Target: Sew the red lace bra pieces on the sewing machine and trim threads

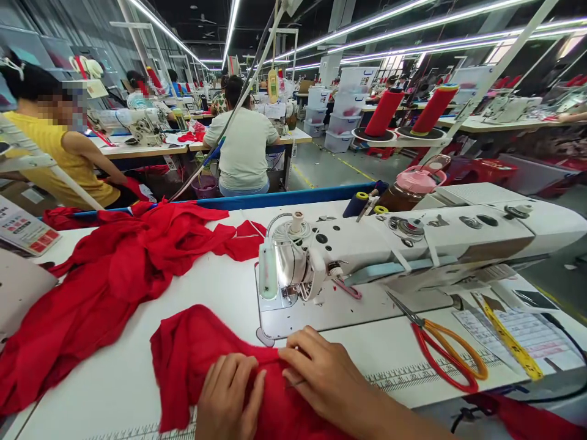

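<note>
A piece of red fabric (202, 342) lies on the white table in front of the sewing machine (330, 244). My right hand (321, 373) pinches the fabric's upper edge between thumb and fingers, just in front of the machine's metal plate. A thin dark piece shows under its fingers, too small to name. Beside it, my left hand (232, 391) has bent fingers closed on the same cloth, the thumb near the edge. The needle area (298, 293) is behind both hands, apart from the fabric.
Scissors (444, 348) with red and orange handles lie at right, near a yellow tape measure (507, 336) and papers. A heap of red cloth (123, 263) covers the left side. Behind the machine stand thread spools (355, 205) and a pink-lidded jug (417, 183). Co-workers (245, 140) sit ahead.
</note>
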The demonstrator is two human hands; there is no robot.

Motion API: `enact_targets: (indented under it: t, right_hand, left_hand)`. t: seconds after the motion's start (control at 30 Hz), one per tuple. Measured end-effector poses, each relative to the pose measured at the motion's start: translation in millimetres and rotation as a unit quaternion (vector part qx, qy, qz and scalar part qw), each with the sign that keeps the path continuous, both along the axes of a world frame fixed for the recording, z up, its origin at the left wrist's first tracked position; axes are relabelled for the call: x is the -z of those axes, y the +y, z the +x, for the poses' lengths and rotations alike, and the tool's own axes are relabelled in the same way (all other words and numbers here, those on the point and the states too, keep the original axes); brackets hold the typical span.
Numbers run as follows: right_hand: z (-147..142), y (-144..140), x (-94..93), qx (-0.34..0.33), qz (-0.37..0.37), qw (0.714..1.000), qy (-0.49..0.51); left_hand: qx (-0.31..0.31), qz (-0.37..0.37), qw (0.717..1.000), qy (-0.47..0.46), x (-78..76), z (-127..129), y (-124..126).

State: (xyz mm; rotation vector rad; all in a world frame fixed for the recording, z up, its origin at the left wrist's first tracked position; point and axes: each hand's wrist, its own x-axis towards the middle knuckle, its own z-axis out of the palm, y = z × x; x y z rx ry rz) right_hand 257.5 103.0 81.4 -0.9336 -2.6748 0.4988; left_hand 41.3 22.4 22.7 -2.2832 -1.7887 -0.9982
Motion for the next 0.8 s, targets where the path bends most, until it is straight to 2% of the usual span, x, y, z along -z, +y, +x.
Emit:
enact_targets:
  t: [0.13,0.27,0.4,0.5,0.6,0.8]
  right_hand:
    - [-18,3,15.1,-0.013,0.068,0.996,-0.055]
    - [-20,3,21.5,-0.013,0.091,0.996,-0.021]
    - [-19,2,7.0,-0.004,0.03,0.999,0.033]
    - [-17,5,-6.2,-0.011,-0.047,0.995,0.082]
    - [-15,8,-12.7,-0.023,-0.106,0.986,0.123]
    - [-15,7,-15.6,-0.023,-0.123,0.984,0.126]
  left_hand:
    - [-0.014,-0.029,0.999,-0.028,4.1,2,5]
    - [-0.031,-0.049,0.997,-0.051,3.0,7,7]
    - [-0.044,-0.027,0.998,-0.043,-6.5,5,8]
    - [-0.028,0.003,1.0,-0.001,-14.1,-1,7]
    - [-0.019,0.01,1.0,0.001,-18.4,-4,6]
    - [-0.03,0.009,0.999,-0.033,-20.2,3,6]
